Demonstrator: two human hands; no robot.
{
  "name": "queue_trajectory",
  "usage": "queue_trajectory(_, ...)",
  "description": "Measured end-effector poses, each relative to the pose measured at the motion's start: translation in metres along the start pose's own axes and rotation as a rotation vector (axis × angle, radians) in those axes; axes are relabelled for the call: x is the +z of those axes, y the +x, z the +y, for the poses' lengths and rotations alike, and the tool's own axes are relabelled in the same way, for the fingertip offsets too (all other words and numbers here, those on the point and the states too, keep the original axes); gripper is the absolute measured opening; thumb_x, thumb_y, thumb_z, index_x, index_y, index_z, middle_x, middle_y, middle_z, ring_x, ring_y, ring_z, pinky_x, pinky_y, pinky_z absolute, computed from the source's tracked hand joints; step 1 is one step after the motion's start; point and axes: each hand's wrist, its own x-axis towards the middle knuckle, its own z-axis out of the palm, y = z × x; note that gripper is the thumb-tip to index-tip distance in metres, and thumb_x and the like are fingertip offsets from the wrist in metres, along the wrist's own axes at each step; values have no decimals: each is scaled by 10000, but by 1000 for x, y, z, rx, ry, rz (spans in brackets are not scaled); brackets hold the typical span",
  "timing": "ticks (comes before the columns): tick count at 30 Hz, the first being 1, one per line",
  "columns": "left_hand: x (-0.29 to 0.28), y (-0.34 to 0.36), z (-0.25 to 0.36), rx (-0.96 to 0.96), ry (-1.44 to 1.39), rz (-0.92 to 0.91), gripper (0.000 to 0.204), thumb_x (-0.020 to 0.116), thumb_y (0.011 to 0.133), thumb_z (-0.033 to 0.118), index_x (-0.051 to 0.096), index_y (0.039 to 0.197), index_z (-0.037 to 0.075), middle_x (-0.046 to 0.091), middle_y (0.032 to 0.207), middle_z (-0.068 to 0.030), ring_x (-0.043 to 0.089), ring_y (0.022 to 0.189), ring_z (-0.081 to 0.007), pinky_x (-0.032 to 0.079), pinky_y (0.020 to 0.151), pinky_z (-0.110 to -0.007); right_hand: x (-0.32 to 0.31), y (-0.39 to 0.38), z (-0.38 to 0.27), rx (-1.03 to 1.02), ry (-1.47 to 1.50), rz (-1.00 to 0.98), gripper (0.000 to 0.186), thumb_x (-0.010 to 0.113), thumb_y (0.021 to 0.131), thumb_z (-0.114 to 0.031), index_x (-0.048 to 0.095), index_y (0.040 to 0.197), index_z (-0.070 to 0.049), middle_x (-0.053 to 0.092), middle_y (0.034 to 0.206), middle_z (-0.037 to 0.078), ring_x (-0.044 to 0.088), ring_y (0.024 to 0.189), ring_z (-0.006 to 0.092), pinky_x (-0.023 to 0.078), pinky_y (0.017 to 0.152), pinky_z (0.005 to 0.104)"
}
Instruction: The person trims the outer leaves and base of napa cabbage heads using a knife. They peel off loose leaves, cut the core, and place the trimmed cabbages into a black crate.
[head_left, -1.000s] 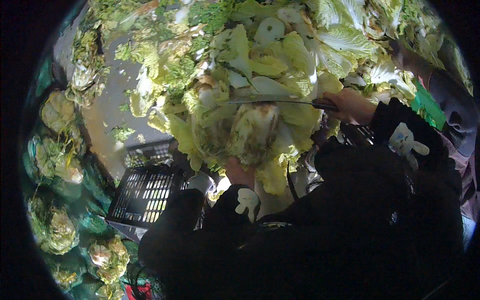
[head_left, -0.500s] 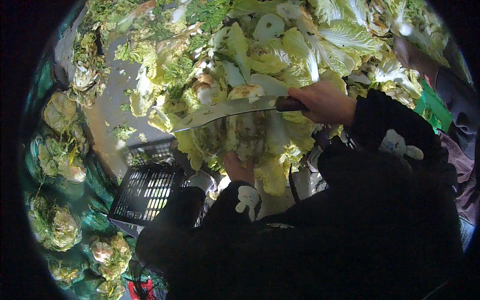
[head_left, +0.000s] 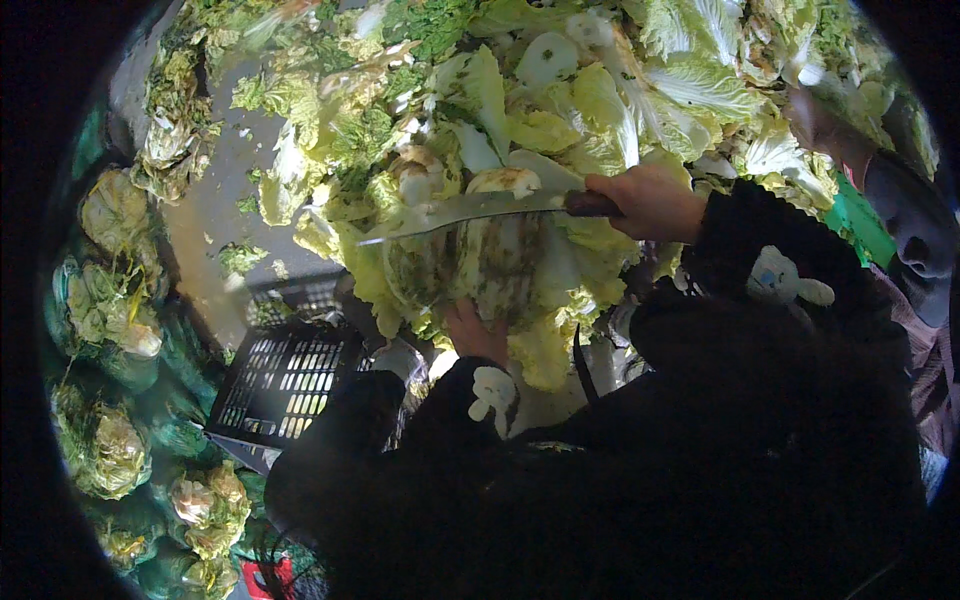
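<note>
My right hand [head_left: 652, 204] is closed round the dark handle of a long, wide-bladed knife [head_left: 460, 216]. The blade stretches leftward, its broad side tilted, across the far end of a napa cabbage [head_left: 505, 262] with brown-stained outer ribs. Against the near end of that cabbage my left hand [head_left: 476, 332] is pressed, gripping it with the fingers partly hidden by leaves. A second browned cabbage [head_left: 412, 268] lies close by on the left, partly under the blade. Loose yellow-green leaves [head_left: 545, 345] spread beneath and around both. Whether the edge touches the cabbage, I cannot tell.
Piled trimmed leaves and cut stem ends [head_left: 548, 58] cover the far side of the work surface. A black slatted crate [head_left: 285, 385] stands at the near left. Green net bags of cabbages [head_left: 115, 450] line the left. At the right are a green object [head_left: 860, 220] and another person's dark clothing [head_left: 915, 240].
The knife has turned, so less of its broad side shows, and its tip sits slightly higher in view. My left hand stays at the near end of the cabbage.
</note>
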Motion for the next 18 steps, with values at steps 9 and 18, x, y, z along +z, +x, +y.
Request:
queue_trajectory(9, -2, 8, -7, 35, 79, -64, 522, 704, 601, 122, 396, 1016, 49, 430, 960, -210, 476, 868, -388, 404, 721, -433, 36, -11, 50, 112, 142, -31, 369, 550, 677, -117, 480, 1039, -117, 571, 750, 181, 564, 721, 361, 445, 643, 444)
queue_trajectory(18, 6, 10, -17, 39, 48, -50, 548, 712, 592, 111, 399, 1036, 38, 419, 972, -213, 471, 875, -403, 405, 732, -439, 48, -65, 70, 315, 212, -78, 352, 571, 661, -153, 512, 1001, -82, 580, 756, 174, 570, 744, 350, 457, 668, 418)
